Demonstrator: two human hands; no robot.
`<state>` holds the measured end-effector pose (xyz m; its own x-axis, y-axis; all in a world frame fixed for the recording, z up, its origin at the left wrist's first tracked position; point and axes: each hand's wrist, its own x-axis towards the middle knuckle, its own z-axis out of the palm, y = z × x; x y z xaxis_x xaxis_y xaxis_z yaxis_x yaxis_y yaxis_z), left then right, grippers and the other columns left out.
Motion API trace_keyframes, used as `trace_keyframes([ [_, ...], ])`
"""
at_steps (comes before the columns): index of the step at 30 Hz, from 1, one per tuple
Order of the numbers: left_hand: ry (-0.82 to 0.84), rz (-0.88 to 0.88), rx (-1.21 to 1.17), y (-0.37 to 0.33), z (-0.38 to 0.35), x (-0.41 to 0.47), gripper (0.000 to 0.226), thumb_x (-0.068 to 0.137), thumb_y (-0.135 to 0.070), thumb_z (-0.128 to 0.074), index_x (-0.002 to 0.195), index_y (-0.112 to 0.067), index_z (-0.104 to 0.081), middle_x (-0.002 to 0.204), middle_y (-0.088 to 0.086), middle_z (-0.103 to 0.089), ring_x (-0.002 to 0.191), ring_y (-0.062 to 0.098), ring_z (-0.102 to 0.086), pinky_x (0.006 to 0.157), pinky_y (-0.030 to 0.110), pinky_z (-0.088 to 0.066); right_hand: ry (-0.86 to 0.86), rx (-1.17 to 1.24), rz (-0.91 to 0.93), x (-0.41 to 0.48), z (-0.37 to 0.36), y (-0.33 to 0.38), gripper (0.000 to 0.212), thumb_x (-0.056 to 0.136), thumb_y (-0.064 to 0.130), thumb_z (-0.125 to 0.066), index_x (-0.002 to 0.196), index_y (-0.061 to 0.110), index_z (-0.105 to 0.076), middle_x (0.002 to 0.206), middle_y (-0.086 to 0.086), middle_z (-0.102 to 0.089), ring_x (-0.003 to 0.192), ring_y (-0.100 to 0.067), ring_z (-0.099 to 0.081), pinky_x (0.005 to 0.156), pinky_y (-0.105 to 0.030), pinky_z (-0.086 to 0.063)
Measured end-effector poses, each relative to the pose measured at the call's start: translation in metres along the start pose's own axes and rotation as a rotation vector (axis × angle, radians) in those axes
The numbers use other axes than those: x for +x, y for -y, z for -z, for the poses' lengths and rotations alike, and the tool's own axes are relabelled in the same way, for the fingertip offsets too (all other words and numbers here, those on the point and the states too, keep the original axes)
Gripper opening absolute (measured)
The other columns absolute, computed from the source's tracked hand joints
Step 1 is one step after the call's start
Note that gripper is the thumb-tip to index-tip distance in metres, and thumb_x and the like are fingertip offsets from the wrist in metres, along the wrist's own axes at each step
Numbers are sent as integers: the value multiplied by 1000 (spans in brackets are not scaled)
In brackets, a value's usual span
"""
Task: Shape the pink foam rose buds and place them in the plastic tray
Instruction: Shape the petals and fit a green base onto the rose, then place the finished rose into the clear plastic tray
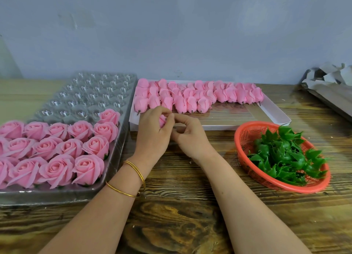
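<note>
Two hands work on one pink bud.
The left hand (pixel 152 133) is curled round a rose bud (pixel 162 120), and the right hand (pixel 190 137) pinches its petals: shaping is under way, I judge. Next, it must go gently into a free cell of the plastic tray (pixel 95 95) at left, beside the finished roses (pixel 57 149). No writing is readable.

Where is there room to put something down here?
The plastic tray has bare far cups behind the finished roses. The white box is bare in its near half, before the unshaped buds. Bare wooden table lies between the forearms. Crowded: the tray's near rows, the red basket of green leaves.
</note>
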<state>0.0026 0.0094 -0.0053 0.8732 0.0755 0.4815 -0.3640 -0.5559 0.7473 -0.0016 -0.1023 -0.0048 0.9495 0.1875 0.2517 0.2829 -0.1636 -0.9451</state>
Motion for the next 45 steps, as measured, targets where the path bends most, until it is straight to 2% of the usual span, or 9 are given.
trace_keyframes([
  [6, 14, -6, 45, 0, 1, 0, 16, 93, -21, -56, 104, -14, -65, 102, 2, -64, 102, 14, -54, 78, 9, -36, -1, 45, -19, 0, 1, 1, 37, 85, -14, -56, 101, 18, -68, 68, -10, -59, 63, -22, -50, 65, -40, -49],
  [8, 17, -14, 60, -1, 1, -1, 16, 93, -20, -56, 104, -13, -65, 102, 3, -64, 102, 15, -54, 78, 14, -39, -2, 43, -24, 0, 1, 1, 38, 87, -13, -56, 99, 21, -66, 67, -11, -59, 60, -21, -52, 61, -37, -51],
  [11, 17, -27, 82, -2, 2, -1, 16, 93, -16, -56, 104, -11, -65, 100, 5, -64, 100, 18, -55, 81, 25, -41, -25, 58, -30, 0, -1, 0, 35, 87, -13, -56, 101, 18, -63, 73, -2, -60, 53, -2, -54, 52, -16, -46],
  [14, 25, -26, 96, -3, 2, -1, 18, 93, -14, -55, 108, -11, -65, 104, 6, -63, 103, 20, -54, 85, 27, -41, -62, 81, -60, 1, -1, -2, 29, 87, -8, -60, 104, 14, -55, 85, -2, -59, 57, 4, -56, 52, -13, -46],
  [19, 52, -30, 145, -2, 2, 0, 13, 94, -12, -53, 98, -8, -65, 97, 8, -58, 97, 23, -51, 82, 32, -42, -85, 105, -92, 3, -1, -2, 30, 85, -6, -64, 100, 16, -50, 91, -7, -60, 67, -9, -56, 55, -16, -48],
  [28, 6, -52, 140, -3, 5, 4, 10, 93, -6, -54, 89, -4, -63, 88, 8, -54, 84, 19, -47, 67, 18, -26, -70, 115, -118, 1, -2, 4, 33, 85, -4, -65, 109, 12, -49, 99, -9, -59, 76, -18, -57, 61, -25, -51],
  [31, -34, -66, 142, -7, 9, 6, 10, 92, -6, -54, 87, -5, -62, 86, 5, -52, 81, 16, -46, 64, 16, -27, -76, 119, -120, 0, 0, 7, 38, 82, -2, -71, 112, 10, -50, 98, -3, -62, 79, -18, -63, 71, -30, -56],
  [35, -93, -97, 182, -16, 19, 12, 13, 94, -9, -52, 87, -5, -62, 89, 9, -56, 81, 18, -48, 65, 20, -26, -121, 113, -147, 1, 2, 10, 49, 77, 6, -80, 117, 10, -52, 112, -12, -64, 101, -34, -66, 91, -49, -54],
  [45, -127, -145, 312, -43, 80, 48, 15, 92, -11, -53, 88, -4, -66, 81, 7, -58, 76, 20, -48, 60, 19, -25, -169, 148, -183, 3, 1, 6, 40, 76, 12, -78, 107, 23, -56, 108, -10, -64, 101, -40, -64, 91, -54, -52],
])
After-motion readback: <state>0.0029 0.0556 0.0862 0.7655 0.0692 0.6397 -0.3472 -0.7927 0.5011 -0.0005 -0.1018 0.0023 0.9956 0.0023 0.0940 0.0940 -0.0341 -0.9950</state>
